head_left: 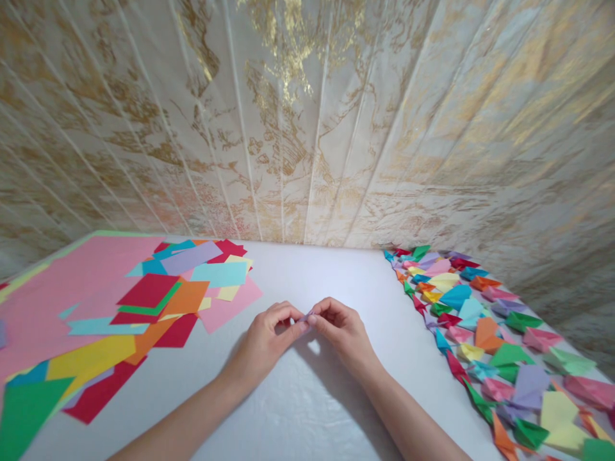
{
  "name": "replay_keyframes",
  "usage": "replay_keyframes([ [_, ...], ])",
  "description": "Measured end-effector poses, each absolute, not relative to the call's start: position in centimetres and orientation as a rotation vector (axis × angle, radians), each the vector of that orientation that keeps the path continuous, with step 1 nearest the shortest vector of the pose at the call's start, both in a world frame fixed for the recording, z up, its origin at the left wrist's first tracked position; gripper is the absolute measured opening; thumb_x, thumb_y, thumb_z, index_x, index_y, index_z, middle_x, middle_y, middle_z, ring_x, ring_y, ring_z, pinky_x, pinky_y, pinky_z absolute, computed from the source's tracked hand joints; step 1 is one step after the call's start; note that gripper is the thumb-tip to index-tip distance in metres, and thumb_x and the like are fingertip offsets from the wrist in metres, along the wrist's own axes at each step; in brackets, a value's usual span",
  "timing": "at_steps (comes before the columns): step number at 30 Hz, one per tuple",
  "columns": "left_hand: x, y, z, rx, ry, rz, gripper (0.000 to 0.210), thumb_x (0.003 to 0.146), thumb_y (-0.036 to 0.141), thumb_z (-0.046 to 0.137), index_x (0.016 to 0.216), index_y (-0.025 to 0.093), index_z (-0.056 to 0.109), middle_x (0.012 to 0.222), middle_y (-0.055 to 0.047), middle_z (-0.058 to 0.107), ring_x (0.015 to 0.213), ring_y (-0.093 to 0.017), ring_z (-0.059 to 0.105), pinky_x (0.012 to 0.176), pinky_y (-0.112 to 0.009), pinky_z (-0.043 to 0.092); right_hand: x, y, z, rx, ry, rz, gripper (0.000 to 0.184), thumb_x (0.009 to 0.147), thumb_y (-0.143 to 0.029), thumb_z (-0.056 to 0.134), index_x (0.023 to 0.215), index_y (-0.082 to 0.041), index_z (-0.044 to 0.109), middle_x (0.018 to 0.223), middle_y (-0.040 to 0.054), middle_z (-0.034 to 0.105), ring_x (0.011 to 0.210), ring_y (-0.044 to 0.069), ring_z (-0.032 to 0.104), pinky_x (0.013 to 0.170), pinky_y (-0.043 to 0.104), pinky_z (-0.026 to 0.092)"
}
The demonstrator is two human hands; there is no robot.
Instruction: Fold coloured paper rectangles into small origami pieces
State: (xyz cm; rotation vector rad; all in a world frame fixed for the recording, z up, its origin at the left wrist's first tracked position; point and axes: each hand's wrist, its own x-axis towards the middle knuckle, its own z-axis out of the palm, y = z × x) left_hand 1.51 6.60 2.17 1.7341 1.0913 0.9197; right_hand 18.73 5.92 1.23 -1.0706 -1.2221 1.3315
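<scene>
Over the middle of the white table, my left hand (275, 333) and my right hand (340, 328) meet at the fingertips. Between them is a small folded piece of purple paper (307, 317), mostly covered by the fingers. Thumb and forefinger of each hand are pinched on it, the left from one side and the right from the other. Its folded shape is too small and too hidden to make out.
Colored paper sheets, among them an orange sheet (189, 298) and a yellow sheet (91, 358), overlap on a large pink sheet (96, 275) at left. Several folded paper pieces (487, 334) cover the right side. A gold-patterned curtain (288, 160) hangs behind the white table (307, 269).
</scene>
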Motion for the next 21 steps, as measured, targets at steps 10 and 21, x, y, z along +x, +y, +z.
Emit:
replay_keyframes([
  [10,1.4,6.75,2.07,1.699,1.083,0.957,0.022,0.086,0.035,0.062,0.07,0.02,0.064,0.074,0.002,0.056,0.073,-0.016,0.054,0.068,-0.026,0.039,18.98,6.07,1.49,-1.08,-1.24,1.399,0.031,0.07,-0.044,0.082,0.075,-0.018,0.066,0.066,-0.0019,0.064,0.059,0.012,0.052,0.059,0.027,0.039],
  [21,1.36,7.0,2.0,1.583,1.098,0.97,0.018,0.082,0.036,0.066,0.075,0.02,0.067,0.075,0.002,0.06,0.074,-0.016,0.054,0.069,-0.026,0.04,18.8,5.87,1.85,-1.097,-1.272,1.372,0.027,0.074,-0.041,0.077,0.074,-0.018,0.062,0.062,-0.0035,0.057,0.058,0.011,0.048,0.059,0.026,0.038],
])
